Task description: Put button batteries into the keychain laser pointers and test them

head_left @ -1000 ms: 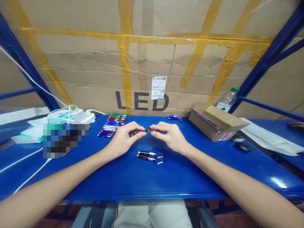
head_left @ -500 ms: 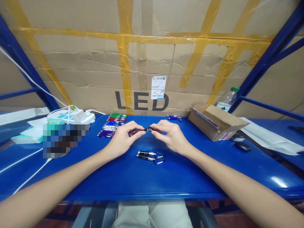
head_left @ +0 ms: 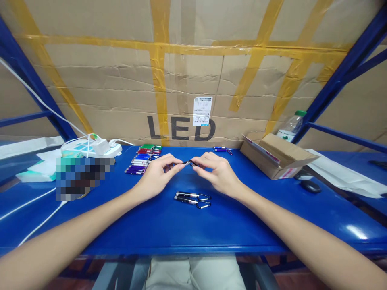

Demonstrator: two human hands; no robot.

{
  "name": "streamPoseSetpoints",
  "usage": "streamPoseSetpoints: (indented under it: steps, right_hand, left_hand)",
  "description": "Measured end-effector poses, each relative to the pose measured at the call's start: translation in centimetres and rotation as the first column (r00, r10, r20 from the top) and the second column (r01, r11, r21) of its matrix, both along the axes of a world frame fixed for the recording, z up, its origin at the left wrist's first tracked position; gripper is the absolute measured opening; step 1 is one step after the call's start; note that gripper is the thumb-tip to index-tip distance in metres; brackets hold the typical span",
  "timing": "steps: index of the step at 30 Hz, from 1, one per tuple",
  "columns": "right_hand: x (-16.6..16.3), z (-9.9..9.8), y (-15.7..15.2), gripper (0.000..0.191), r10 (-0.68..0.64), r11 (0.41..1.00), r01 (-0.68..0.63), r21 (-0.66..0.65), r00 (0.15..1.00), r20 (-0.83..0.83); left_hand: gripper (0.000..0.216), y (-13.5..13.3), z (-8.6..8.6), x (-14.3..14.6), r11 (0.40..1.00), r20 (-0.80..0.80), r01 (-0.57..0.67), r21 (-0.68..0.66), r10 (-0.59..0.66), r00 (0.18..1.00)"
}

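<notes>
Above the middle of the blue table, my left hand [head_left: 160, 174] pinches a small black keychain flashlight [head_left: 186, 163], most of it hidden by the fingers. Opposite it, my right hand [head_left: 218, 171] is closed on the black carabiner clip [head_left: 191, 162] at the flashlight's end. Two more black keychain flashlights [head_left: 185, 200] lie side by side just below my hands, their carabiners pointing right. Beyond my left hand is a row of keychain flashlights [head_left: 139, 162] in purple, silver, blue, red and green. Blue ones [head_left: 222, 150] lie farther back, beyond my right hand.
An open cardboard box [head_left: 273, 161] stands at the right, with a black computer mouse [head_left: 310, 186] beside it and a green-capped bottle [head_left: 292, 125] behind. At the left are a white power strip [head_left: 113, 152], cables and a pixelated object [head_left: 84, 179]. A large carton [head_left: 121, 88] backs the table [head_left: 181, 233].
The flashlight has turned slightly between my fingers, and a silvery part near the clip now shows. Both hands stay in nearly the same place.
</notes>
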State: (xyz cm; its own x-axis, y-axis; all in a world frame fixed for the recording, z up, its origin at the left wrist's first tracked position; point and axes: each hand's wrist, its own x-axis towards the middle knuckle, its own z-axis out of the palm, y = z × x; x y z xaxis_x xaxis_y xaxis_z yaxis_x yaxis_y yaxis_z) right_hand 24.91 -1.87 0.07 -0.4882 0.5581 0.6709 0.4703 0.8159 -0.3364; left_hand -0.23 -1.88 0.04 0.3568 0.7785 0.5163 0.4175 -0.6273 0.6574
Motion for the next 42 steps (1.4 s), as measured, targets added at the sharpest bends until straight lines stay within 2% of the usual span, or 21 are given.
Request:
streamPoseSetpoints:
  steps: [10,18,23,33,42]
  right_hand:
    - [-0.3,0.0,-0.4,0.028,-0.024,1.000,0.024,0.018,1.000,-0.016]
    - [-0.4,-0.1,-0.3,0.024,-0.035,0.999,0.031,-0.040,0.995,-0.095]
    - [-0.3,-0.3,0.1,0.025,-0.079,0.991,0.061,-0.121,0.986,-0.145]
    - [-0.3,-0.3,0.4,0.021,-0.154,0.967,0.097,-0.236,0.960,-0.235]
    - [-0.2,-0.1,0.4,0.022,-0.190,0.950,0.141,-0.280,0.969,-0.158]
  left_hand:
    - [0.033,0.0,0.0,0.0,0.999,-0.002,0.006,-0.032,-0.006,1.000]
    - [0.040,0.2,-0.2,-0.1,0.981,0.015,0.036,-0.190,-0.034,0.999]
    - [0.035,0.5,-0.5,-0.1,0.982,0.040,0.062,-0.181,-0.055,0.998]
    - [0.034,0.6,-0.7,-0.2,0.990,-0.022,0.008,-0.144,-0.011,1.000]
    - [0.030,0.7,-0.9,-0.3,0.993,-0.141,-0.018,-0.114,0.002,0.990]
